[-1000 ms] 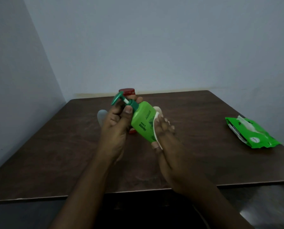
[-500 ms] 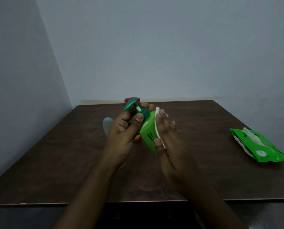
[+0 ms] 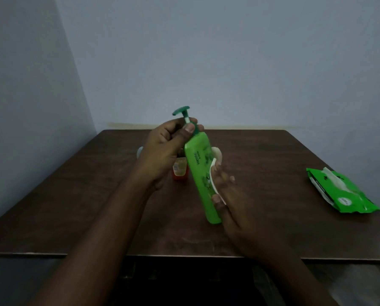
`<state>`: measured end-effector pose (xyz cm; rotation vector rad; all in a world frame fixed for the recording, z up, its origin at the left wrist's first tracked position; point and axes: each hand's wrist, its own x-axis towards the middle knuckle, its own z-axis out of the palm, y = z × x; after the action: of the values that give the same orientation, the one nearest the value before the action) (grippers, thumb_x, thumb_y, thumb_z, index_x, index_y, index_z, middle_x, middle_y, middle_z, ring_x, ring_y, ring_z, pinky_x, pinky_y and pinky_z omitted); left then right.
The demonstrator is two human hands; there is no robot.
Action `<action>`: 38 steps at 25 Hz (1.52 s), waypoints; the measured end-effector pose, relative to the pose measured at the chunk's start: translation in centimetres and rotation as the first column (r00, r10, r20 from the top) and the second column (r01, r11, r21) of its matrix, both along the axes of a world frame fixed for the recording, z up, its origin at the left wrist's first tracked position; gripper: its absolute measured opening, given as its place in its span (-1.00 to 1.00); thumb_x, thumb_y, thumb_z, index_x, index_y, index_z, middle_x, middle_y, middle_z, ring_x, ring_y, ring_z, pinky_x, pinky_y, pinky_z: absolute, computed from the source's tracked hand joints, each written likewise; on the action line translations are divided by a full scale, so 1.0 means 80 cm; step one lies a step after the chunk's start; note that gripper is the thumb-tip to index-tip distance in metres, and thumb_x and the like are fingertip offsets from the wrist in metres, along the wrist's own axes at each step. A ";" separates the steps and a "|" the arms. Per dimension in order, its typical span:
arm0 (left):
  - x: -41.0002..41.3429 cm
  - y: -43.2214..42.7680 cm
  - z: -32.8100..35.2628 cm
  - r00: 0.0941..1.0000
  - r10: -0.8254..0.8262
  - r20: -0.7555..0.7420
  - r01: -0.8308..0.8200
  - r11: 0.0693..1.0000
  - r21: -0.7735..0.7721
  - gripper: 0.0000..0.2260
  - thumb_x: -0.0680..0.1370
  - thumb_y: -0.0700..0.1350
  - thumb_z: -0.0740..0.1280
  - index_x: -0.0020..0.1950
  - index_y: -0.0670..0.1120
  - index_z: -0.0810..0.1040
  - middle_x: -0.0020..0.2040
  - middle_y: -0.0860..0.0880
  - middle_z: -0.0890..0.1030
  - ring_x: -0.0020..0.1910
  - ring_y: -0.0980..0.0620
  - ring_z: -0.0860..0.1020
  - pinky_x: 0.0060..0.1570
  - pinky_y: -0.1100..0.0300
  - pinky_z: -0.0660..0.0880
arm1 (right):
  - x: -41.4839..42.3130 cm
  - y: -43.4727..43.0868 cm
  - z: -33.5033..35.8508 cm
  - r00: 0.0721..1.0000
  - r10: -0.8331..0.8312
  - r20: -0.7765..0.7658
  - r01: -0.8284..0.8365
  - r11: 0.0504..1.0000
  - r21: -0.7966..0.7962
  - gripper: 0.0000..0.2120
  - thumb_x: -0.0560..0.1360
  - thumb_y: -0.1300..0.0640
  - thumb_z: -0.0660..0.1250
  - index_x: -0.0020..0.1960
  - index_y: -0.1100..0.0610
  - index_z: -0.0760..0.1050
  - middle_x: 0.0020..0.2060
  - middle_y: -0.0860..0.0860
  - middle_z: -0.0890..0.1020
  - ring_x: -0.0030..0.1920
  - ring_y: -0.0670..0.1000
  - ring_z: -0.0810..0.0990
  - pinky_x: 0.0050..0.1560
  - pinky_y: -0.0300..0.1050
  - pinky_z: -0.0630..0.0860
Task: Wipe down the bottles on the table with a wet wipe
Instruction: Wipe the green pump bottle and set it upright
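A bright green pump bottle [image 3: 199, 173] with a dark green pump head is held above the table, nearly upright and leaning slightly left at the top. My left hand [image 3: 164, 151] grips its neck just under the pump. My right hand [image 3: 235, 204] holds a white wet wipe [image 3: 213, 180] against the bottle's right side at mid-height, thumb on the wipe's lower edge. A small red bottle with a yellow label [image 3: 180, 171] stands on the table behind, partly hidden by my left hand.
The dark wooden table [image 3: 273, 173] stands in a corner between two pale walls. A green wet-wipe pack [image 3: 341, 191], open with a wipe poking out, lies near the right edge. Two pale objects peek out behind my hands, one left [image 3: 139, 152] and one right [image 3: 217, 153].
The green bottle has been lifted and turned more upright. My right hand with the wipe has slid down from near the bottle's top to its middle.
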<state>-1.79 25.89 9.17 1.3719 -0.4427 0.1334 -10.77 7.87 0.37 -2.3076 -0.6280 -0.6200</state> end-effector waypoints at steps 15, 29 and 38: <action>-0.085 0.108 -0.125 0.959 0.156 -0.237 -0.224 0.929 -0.293 -0.36 0.45 -0.28 0.38 0.54 -0.08 0.40 0.09 -0.10 0.74 0.20 -0.02 0.69 0.16 0.12 0.64 | -0.028 -0.021 -0.041 0.936 -0.326 -0.129 0.296 0.932 -0.210 -0.44 0.64 -0.03 -0.02 0.60 0.13 0.12 0.57 0.04 0.22 0.58 -0.02 0.11 0.58 -0.10 -0.04; -0.120 0.088 -0.128 0.971 0.208 0.119 -0.234 0.930 0.283 -0.58 0.37 -0.33 0.52 0.20 -0.10 0.65 0.15 0.03 0.73 0.16 0.05 0.69 0.13 0.30 0.59 | -0.053 0.036 -0.026 0.989 -0.138 -0.051 0.110 0.923 -0.368 -0.43 0.67 -0.02 -0.02 0.63 0.09 -0.05 0.62 -0.03 0.01 0.61 -0.07 -0.16 0.60 -0.02 -0.11; -0.106 0.071 -0.136 0.928 0.365 0.075 -0.372 0.902 0.219 -0.74 0.47 -0.29 0.51 0.07 -0.02 0.62 0.09 0.04 0.71 0.10 0.11 0.66 0.12 0.20 0.60 | -0.033 -0.043 0.004 0.924 -0.312 -0.222 0.240 0.924 -0.299 -0.48 0.68 -0.05 0.00 0.61 0.03 0.06 0.59 -0.05 0.14 0.58 -0.10 0.04 0.57 -0.17 -0.16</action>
<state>-10.25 31.59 -1.69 1.6756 -0.2226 0.4278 -13.40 4.42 0.72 -2.7025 -0.2675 -0.3547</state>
